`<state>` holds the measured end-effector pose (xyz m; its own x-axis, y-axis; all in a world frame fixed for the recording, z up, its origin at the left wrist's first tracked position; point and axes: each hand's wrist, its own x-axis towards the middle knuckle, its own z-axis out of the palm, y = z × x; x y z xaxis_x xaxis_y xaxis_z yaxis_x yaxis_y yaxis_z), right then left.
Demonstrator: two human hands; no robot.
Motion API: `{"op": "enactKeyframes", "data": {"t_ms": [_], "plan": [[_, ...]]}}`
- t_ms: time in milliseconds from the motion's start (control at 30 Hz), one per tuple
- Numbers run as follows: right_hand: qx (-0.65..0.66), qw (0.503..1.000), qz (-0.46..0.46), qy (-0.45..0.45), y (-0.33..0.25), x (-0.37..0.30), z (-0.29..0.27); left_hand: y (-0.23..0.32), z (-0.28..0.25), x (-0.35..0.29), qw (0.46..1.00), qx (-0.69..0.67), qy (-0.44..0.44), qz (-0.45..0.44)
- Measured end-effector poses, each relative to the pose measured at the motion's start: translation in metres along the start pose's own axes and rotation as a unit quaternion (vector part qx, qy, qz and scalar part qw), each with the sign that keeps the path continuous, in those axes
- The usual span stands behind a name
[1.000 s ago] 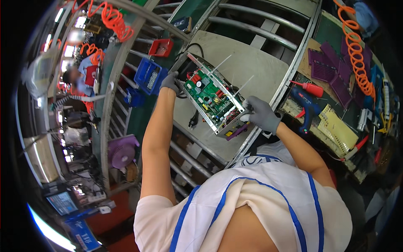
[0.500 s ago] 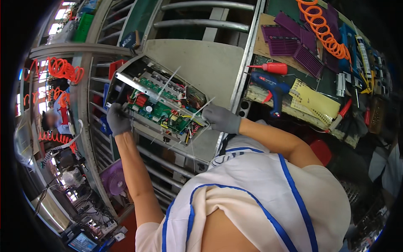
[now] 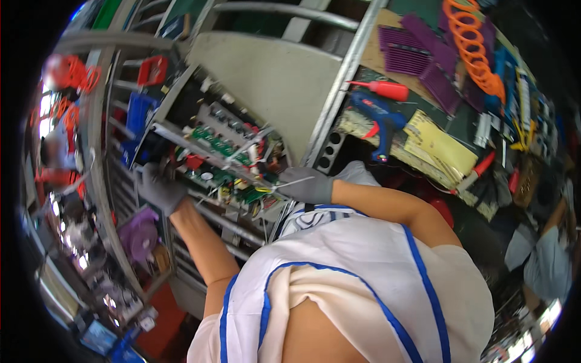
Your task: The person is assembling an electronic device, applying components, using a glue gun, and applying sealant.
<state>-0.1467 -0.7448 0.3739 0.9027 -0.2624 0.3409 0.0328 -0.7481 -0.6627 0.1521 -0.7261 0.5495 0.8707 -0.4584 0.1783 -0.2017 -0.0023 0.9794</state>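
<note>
A metal equipment chassis [image 3: 173, 134], open on top, sits tilted in front of me. Inside are green circuit boards [image 3: 221, 145], wires and white cable ties [image 3: 296, 181]. My left hand [image 3: 161, 187], in a grey glove, is closed on the chassis's left end near its close corner. The right hand [image 3: 307, 185], gloved alike, grips the opposite end beside the wires and a cable tie. Fingertips of both hands are partly hidden by the chassis.
Beneath the chassis lies a pale board [image 3: 272, 75] on a roller conveyor [image 3: 290, 12]. The right bench holds a blue power screwdriver [image 3: 381, 121], a red bottle [image 3: 387, 91], yellow sheet [image 3: 439, 145], purple finned parts [image 3: 408, 51] and an orange coiled hose [image 3: 475, 42]. A purple fan [image 3: 139, 233] stands left.
The chassis has tilted and shifted left and toward me, with both hands on its ends. The whole view has also shifted, and the picture is more blurred.
</note>
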Motion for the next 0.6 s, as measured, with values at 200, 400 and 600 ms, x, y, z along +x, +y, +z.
{"op": "enactKeyframes", "data": {"t_ms": [200, 400, 600], "plan": [[-0.031, 0.995, -0.097, -0.011, 0.004, -0.012, 0.010, 0.024, -0.006, -0.052, 0.997, -0.003, 0.070, 0.010], [-0.125, 0.989, -0.082, -0.013, -0.002, -0.038, -0.001, 0.029, -0.015, -0.091, 0.989, 0.057, 0.133, 0.044], [-0.183, 0.852, 0.412, 0.265, 0.027, -0.150, -0.075, 0.023, -0.040, -0.133, 0.978, 0.117, 0.156, 0.072]]}}
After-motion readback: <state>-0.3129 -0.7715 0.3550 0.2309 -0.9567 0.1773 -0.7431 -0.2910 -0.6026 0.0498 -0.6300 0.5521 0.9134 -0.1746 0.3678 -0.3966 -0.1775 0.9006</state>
